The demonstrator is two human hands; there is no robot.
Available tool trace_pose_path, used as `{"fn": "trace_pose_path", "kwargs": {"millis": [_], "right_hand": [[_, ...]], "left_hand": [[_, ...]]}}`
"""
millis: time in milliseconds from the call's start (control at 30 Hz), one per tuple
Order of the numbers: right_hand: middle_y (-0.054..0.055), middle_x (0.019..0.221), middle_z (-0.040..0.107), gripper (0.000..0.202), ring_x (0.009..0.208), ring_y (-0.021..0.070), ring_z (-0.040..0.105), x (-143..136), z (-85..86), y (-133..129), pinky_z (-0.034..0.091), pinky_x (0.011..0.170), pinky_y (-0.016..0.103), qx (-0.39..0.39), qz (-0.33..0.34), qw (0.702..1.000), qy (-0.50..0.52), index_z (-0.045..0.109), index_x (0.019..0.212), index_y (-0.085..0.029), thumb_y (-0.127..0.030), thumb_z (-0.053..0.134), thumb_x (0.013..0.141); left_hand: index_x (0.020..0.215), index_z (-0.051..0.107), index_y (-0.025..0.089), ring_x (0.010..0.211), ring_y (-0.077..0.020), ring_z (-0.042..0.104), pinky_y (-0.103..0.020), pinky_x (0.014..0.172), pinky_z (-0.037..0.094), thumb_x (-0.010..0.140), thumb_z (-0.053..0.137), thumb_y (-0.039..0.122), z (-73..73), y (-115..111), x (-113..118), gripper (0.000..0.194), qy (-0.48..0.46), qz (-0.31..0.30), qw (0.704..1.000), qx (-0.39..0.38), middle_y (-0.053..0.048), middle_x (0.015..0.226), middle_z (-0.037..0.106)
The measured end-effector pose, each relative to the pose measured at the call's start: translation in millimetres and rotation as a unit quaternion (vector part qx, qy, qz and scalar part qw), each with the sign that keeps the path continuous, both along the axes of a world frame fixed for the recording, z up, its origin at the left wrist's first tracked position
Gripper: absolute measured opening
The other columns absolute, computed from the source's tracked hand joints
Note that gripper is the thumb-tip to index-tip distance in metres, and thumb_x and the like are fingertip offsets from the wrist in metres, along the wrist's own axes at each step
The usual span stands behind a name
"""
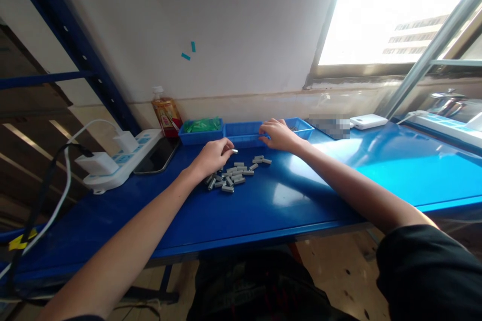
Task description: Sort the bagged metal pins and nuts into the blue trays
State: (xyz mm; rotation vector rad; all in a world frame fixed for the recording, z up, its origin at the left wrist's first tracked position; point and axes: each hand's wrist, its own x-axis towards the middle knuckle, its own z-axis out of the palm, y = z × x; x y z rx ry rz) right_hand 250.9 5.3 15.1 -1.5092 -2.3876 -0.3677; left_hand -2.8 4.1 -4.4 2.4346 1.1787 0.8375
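While a small grey piece is pinched in the left hand above the loose pile, the blue tray is steadied by the right hand, fingers spread, holding nothing.

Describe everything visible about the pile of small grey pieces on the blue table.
The grey pieces are small, blocky and oblong, metallic-looking, roughly twenty in a loose scatter. They lie flat at mixed angles on the blue table, just in front of the blue trays. The left hand rests at the pile's left edge and pinches one piece at its fingertips. The right hand is apart from them, at a tray's rim. Finer detail is too small to tell.
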Motion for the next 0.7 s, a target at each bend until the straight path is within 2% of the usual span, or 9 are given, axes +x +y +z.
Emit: {"fn": "trace_pose_path", "kwargs": {"millis": [133,267,367,433,567,700], "right_hand": [[0.013,0.106,0.063,0.022,0.103,0.0295,0.051,-2,2.6,-8,0.036,0.083,0.039,0.046,0.025,0.998,0.04,0.062,0.104,-0.017,-0.029,0.056,0.086],[0.011,0.105,0.061,0.029,0.097,0.0263,0.053,-18,3.4,-38,0.037,0.084,0.038,0.092,0.131,0.981,0.11,0.058,0.107,-0.016,-0.036,0.058,0.086],[0.009,0.095,0.062,0.019,0.088,0.0223,0.054,-33,-3.3,-52,0.039,0.08,0.034,0.087,0.213,0.963,0.14,0.058,0.1,-0.016,-0.031,0.055,0.089],[0.009,0.09,0.063,0.014,0.083,0.0205,0.054,-41,-8.9,-54,0.041,0.077,0.032,0.087,0.237,0.953,0.17,0.058,0.096,-0.016,-0.027,0.05,0.092],[0.005,0.083,0.065,0.011,0.072,0.0153,0.056,-48,-12.8,-51,0.041,0.067,0.026,0.066,0.21,0.934,0.281,0.061,0.09,-0.016,-0.024,0.052,0.09],[0.0,0.066,0.063,0.021,0.057,0.0111,0.051,-51,-10.9,-51,0.037,0.055,0.023,0.019,0.132,0.923,0.362,0.062,0.078,-0.016,-0.031,0.054,0.09]], "left_hand": [[0.089,0.062,0.018,0.076,-0.0215,0.067,-0.032,0.072,0.05,0.083,0.058,0.04,0.6,-7,5,0.023,-0.08,0.002,0.997,-0.023,-0.007,0.084,0.071],[0.09,0.059,0.016,0.078,-0.0205,0.069,-0.03,0.071,0.053,0.085,0.053,0.051,-1.0,-18,22,0.036,-0.166,-0.019,0.983,-0.08,-0.006,0.082,0.071],[0.088,0.059,0.016,0.074,-0.0188,0.067,-0.029,0.069,0.052,0.078,0.063,0.056,-1.6,-24,30,0.041,-0.261,-0.032,0.954,-0.146,-0.005,0.078,0.07],[0.084,0.06,0.015,0.07,-0.0171,0.065,-0.028,0.068,0.051,0.073,0.069,0.056,-1.2,-25,30,0.043,-0.313,-0.037,0.931,-0.185,-0.003,0.074,0.068],[0.09,0.063,0.015,0.072,-0.0158,0.064,-0.028,0.072,0.051,0.074,0.069,0.054,2.1,-27,28,0.043,-0.325,-0.049,0.924,-0.197,-0.003,0.077,0.068],[0.103,0.061,0.017,0.082,-0.0175,0.065,-0.028,0.076,0.05,0.07,0.076,0.044,5.0,-32,28,0.045,-0.286,-0.086,0.941,-0.161,-0.003,0.087,0.07]]}}
